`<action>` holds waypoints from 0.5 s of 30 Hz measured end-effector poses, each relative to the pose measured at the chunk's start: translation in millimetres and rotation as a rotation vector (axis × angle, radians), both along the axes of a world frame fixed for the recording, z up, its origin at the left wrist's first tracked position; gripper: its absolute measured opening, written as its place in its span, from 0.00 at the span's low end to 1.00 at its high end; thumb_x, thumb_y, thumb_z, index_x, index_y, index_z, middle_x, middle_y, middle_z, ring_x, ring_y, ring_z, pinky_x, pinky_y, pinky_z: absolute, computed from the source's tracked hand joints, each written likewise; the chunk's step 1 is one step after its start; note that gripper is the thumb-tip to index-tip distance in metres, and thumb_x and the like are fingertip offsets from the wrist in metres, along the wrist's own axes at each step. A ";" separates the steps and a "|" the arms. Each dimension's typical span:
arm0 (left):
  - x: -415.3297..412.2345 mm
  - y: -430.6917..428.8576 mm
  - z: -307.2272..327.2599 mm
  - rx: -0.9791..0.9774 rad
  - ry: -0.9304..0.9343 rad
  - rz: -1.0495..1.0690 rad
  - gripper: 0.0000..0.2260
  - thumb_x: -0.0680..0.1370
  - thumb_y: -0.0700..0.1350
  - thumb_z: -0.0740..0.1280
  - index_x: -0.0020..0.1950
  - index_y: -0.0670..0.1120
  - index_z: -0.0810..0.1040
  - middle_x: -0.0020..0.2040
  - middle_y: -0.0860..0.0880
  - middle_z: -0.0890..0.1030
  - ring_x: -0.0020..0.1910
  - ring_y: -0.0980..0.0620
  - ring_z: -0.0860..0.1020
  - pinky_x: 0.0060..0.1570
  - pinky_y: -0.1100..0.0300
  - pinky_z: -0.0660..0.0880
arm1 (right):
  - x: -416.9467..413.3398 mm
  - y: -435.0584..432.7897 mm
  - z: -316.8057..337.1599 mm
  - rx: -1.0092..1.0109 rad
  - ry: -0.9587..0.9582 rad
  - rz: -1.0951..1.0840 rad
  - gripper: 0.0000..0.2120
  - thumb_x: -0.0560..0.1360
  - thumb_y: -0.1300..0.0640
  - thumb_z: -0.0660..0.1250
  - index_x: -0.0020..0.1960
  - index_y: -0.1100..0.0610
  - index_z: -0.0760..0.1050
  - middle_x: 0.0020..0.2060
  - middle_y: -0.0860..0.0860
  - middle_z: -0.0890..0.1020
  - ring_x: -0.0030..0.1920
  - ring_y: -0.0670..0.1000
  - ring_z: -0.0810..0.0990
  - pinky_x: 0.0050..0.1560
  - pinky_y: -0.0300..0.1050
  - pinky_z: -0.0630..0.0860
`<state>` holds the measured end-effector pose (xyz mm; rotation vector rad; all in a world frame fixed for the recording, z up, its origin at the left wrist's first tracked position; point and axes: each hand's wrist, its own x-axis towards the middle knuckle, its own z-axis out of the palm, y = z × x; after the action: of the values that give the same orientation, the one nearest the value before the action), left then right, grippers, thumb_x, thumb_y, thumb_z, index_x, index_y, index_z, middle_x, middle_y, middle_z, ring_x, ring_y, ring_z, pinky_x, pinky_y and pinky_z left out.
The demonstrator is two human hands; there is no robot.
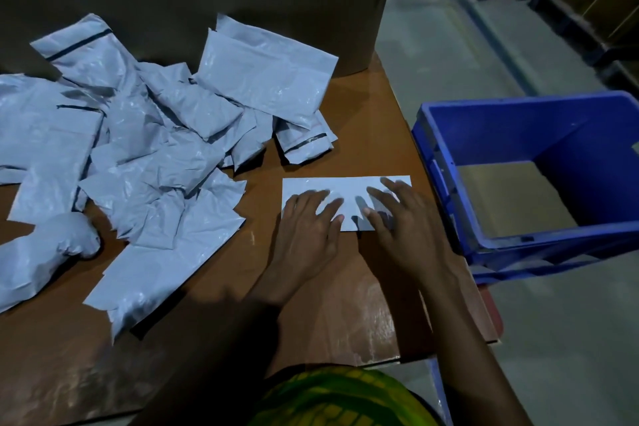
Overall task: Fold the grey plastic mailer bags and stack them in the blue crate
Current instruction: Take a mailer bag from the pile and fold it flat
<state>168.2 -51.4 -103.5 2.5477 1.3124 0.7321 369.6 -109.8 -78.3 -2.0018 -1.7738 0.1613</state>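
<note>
Plainly, in the head view, both hands lie palm down on one folded grey mailer bag [349, 192]. The left hand [306, 232] covers its near left part and the right hand [406, 232] its near right part, both forearms reaching in from the bottom of the view. The left fingers [332, 206] and the right fingers [392, 187] are straight and spread apart, pressing flat on the plastic; none of them curl round it or pinch it.

The blue crate [444, 183] stands just beside the right edge of the bench [345, 308], open side up. Inside it only a flat tan bottom shows.

The folded bag is a flat rectangle on the bench near that right edge. Its long axis runs left to right, and its far long edge points away from the person. A loose pile of crumpled grey mailer bags [138, 156] covers the left half of the bench, apart from the folded one.
</note>
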 end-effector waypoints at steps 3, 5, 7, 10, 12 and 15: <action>12.0 10.4 -10.3 -0.096 0.153 0.027 0.28 0.86 0.60 0.48 0.84 0.51 0.56 0.85 0.45 0.52 0.84 0.43 0.47 0.81 0.44 0.46 | -10.9 16.4 -14.9 -0.166 -0.065 -0.019 0.28 0.85 0.35 0.49 0.83 0.43 0.56 0.84 0.49 0.52 0.83 0.53 0.47 0.81 0.60 0.47; 11.8 16.7 -23.1 -0.081 0.230 0.038 0.29 0.86 0.62 0.47 0.85 0.51 0.49 0.85 0.46 0.45 0.83 0.41 0.41 0.81 0.41 0.43 | -14.9 17.7 -27.6 -0.202 -0.072 -0.048 0.30 0.84 0.33 0.43 0.84 0.40 0.49 0.84 0.48 0.45 0.83 0.52 0.39 0.81 0.61 0.41; 9.8 19.7 -32.2 -0.058 0.254 0.039 0.29 0.86 0.62 0.48 0.85 0.52 0.50 0.85 0.46 0.46 0.83 0.39 0.43 0.80 0.38 0.47 | -16.5 15.2 -35.6 -0.187 -0.064 -0.079 0.30 0.83 0.32 0.41 0.83 0.39 0.47 0.84 0.47 0.45 0.83 0.50 0.38 0.81 0.60 0.41; 9.4 19.8 -37.9 -0.040 0.261 0.030 0.29 0.86 0.63 0.48 0.85 0.54 0.51 0.85 0.47 0.48 0.83 0.39 0.44 0.80 0.38 0.48 | -16.4 15.8 -38.2 -0.202 -0.083 -0.092 0.31 0.82 0.31 0.39 0.83 0.39 0.47 0.84 0.47 0.45 0.83 0.50 0.37 0.82 0.59 0.40; 10.1 20.9 -38.5 -0.044 0.254 0.033 0.29 0.85 0.63 0.48 0.85 0.55 0.52 0.85 0.48 0.48 0.83 0.40 0.44 0.80 0.37 0.48 | -16.6 19.0 -36.3 -0.245 -0.058 -0.096 0.32 0.81 0.30 0.39 0.83 0.38 0.46 0.84 0.46 0.42 0.82 0.49 0.35 0.81 0.58 0.37; 12.3 22.8 -39.4 -0.050 0.253 0.050 0.29 0.85 0.63 0.48 0.84 0.55 0.53 0.85 0.48 0.49 0.83 0.40 0.44 0.80 0.37 0.48 | -18.7 22.7 -32.7 -0.279 -0.046 -0.117 0.32 0.80 0.30 0.39 0.83 0.36 0.45 0.84 0.45 0.41 0.82 0.48 0.33 0.81 0.57 0.36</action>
<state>180.6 -28.6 -142.9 2.6431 1.4520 0.3876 350.9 -87.1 -111.0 -2.3144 -1.7345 0.3442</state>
